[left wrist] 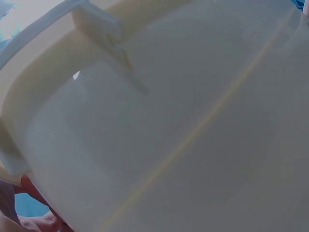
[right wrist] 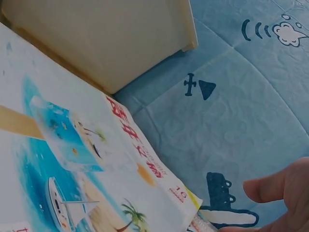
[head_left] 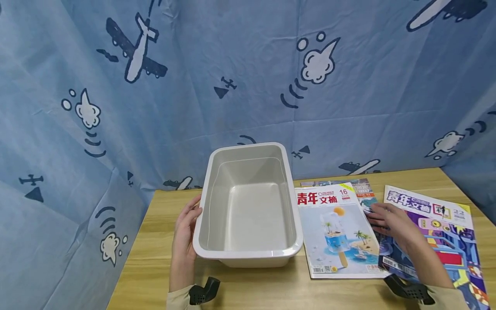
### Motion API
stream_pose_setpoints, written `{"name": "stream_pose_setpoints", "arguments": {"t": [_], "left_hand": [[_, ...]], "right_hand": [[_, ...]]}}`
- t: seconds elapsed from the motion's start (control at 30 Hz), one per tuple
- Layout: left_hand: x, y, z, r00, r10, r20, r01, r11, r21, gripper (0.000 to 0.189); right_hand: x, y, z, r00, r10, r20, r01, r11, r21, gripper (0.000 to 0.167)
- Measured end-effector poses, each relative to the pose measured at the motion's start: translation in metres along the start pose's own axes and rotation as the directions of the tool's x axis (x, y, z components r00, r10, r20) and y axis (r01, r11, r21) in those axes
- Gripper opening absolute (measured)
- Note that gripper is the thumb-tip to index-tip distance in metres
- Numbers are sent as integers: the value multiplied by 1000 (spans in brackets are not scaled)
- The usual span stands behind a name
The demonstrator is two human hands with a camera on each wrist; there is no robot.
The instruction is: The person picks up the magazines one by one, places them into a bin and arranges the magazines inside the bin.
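Nearest on the wooden worktop (head_left: pixel 143 275) is a purple magazine (head_left: pixel 459 245), then a white magazine (head_left: pixel 329 234); both look thin, bendy and maybe slippery, so pinch an edge. Left of them is a pale tub (head_left: pixel 248 255), likely light and stiff, best held by its rim. The left hand (head_left: pixel 186 234) touches its left side; I can't tell if it grips. The right hand (head_left: pixel 393 221), thumb spread, is above the magazines. Farther back are another magazine (head_left: pixel 364 194) and blue cloth (head_left: pixel 252 64).

Possibly a home: airplane-print cloth (head_left: pixel 248 56), table (head_left: pixel 155 241).
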State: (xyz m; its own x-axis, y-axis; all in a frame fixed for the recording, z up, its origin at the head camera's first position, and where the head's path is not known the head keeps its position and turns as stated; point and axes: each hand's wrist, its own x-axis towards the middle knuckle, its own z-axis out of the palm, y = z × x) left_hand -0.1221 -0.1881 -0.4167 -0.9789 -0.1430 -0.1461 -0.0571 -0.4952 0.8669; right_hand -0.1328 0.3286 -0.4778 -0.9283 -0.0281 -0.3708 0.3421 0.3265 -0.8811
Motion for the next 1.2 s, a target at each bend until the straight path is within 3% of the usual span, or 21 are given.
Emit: {"name": "stream_pose_setpoints", "arguments": {"t": [0.47, 1.0, 1.2], "left_hand": [[0, -1, 1, 1000, -6, -2, 6, 1000, -3, 28], [-1, 0, 0, 1000, -17, -13, 17, 1000, -12, 29], [0, 0, 1, 1000, -18, -12, 18, 1000, -19, 27]], "right_hand": [[4, -4, -1, 995, 61, 74, -73, 982, 175, 81], [6, -1, 1, 992, 64, 105, -87, 970, 225, 80], [7, 0, 5, 993, 30, 112, -51, 981, 189, 77]]}}
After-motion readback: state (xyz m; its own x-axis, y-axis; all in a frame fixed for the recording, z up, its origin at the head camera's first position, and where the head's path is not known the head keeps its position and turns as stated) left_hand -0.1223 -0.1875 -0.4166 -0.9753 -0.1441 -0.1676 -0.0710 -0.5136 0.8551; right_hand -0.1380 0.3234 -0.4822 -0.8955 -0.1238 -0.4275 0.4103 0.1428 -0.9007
